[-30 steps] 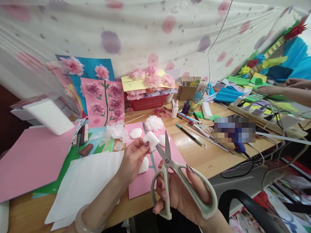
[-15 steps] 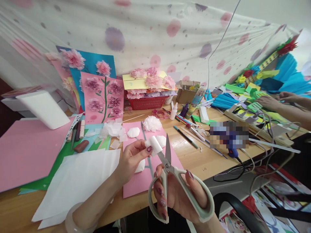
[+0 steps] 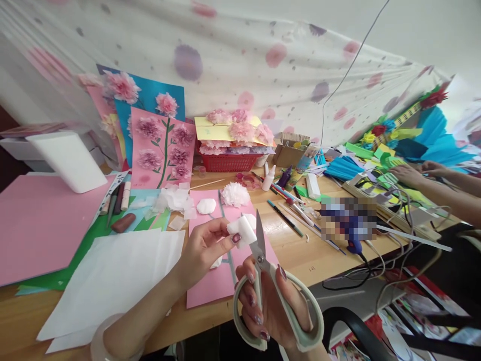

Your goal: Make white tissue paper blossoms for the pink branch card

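Note:
My left hand [image 3: 206,245] pinches a small folded piece of white tissue paper [image 3: 243,231] between thumb and fingers. Fingers through both handle loops, my right hand [image 3: 266,301] holds white-handled scissors [image 3: 262,259]. The blades are slightly parted, with the paper's right edge at them. Beneath both hands lies a pink sheet [image 3: 212,289] with a painted stem, white paper discs [image 3: 206,206] and a fluffy white flower [image 3: 235,194]. The hands and paper hide part of the sheet.
White sheets [image 3: 116,286] lie at the left, beside cut tissue squares [image 3: 176,199]. Behind stand flower pictures and a red basket [image 3: 229,163]. Pens, brushes, bottles and a glue gun [image 3: 353,235] lie to the right. Another person's hands [image 3: 408,174] are at the far right.
The scissor blades have closed somewhat, and the handles have come closer together. The white paper has turned slightly in my left hand. The camera view has shifted a little.

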Tool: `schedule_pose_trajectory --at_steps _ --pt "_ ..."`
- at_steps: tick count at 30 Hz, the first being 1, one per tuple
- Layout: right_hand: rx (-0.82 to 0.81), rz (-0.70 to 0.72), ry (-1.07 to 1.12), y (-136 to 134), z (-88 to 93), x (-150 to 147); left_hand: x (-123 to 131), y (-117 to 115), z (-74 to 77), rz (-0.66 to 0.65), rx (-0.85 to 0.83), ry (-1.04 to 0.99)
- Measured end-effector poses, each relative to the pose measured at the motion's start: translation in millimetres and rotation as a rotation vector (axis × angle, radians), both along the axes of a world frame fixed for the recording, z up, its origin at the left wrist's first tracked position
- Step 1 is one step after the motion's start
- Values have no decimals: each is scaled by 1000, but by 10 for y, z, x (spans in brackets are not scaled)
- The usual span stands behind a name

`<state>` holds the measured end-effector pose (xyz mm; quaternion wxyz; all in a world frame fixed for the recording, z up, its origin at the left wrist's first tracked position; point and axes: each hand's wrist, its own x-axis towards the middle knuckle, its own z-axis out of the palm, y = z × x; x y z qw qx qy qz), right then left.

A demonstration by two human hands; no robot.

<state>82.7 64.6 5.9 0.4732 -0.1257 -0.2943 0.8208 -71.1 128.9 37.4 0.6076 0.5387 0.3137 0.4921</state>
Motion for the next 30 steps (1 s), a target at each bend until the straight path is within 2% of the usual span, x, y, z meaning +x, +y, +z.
schedule_pose_trajectory --at_steps 5,10,16,18,19,21,23,25,27,30 --pt "-1 -37 -36 -12 -18 -9 -9 13 5 -9 -18 -14" --pt "-56 -2 -62 -15 -46 8 13 22 4 -3 -43 -46" --pt "-27 -12 -73 14 -93 58 14 33 -18 8 -31 -36" --pt "7 -85 -99 49 -55 123 7 49 -44 36 -35 -38" --pt "23 -171 -154 71 -29 177 4 59 -59 55 -39 -46" --pt "55 -407 -401 120 24 334 3 80 -87 92 -41 -68" --pt "100 -662 -795 166 53 545 7 93 -100 118 -37 -97" --pt "185 -841 -1183 197 43 770 13 92 -94 159 -24 -105" --pt "297 -901 -1494 211 3 960 14 77 -79 236 36 -81" --pt "437 -860 -1837 210 -74 1120 -8 45 -74 338 237 21"
